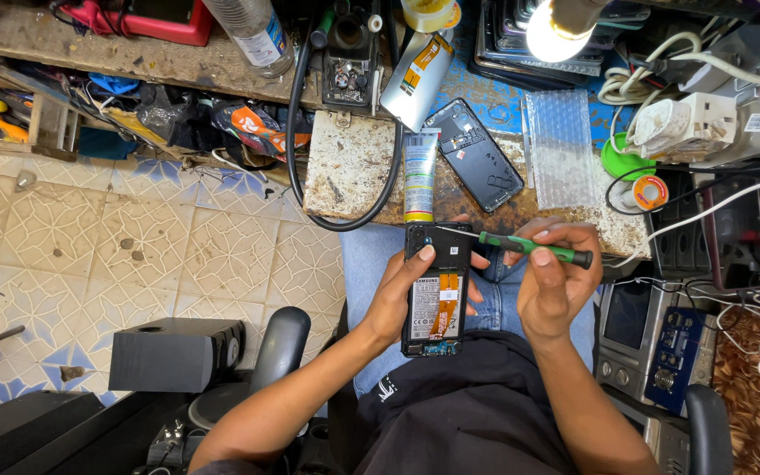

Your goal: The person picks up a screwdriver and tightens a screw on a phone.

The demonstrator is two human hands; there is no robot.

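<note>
Left hand [395, 295] around backless black phone [435, 290], battery and orange ribbon exposed.

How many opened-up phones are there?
2: one black opened phone in the left hand, one black phone back lying on the bench. The dark stack up top may hide more.

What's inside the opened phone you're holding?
Inside the phone, back cover off, a battery shows, with orange flex cables over it and the camera section at top. The left hand hides its left edge; the screwdriver tip touches the top.
</note>
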